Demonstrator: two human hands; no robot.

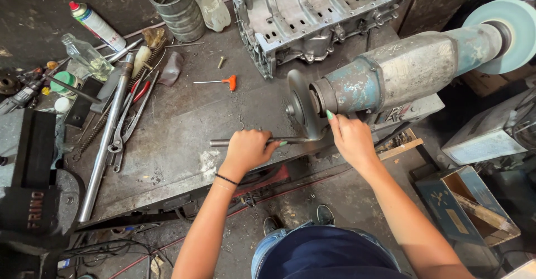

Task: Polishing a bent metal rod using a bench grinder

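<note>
Two hands hold a thin steel rod [245,141]: the left hand [245,149] gripping mid-length, the right hand [350,138] steadying beside the grinder wheel [304,107]; stiff, probably slick.

Two hands [245,149], one metal rod [220,142], one bench grinder [391,78], two grinding wheels [304,108], one engine casing [312,16], one spray can [97,26]

Bare arms, green-painted nails, thin black band on left wrist [226,179], dark top, blue jeans.
</note>
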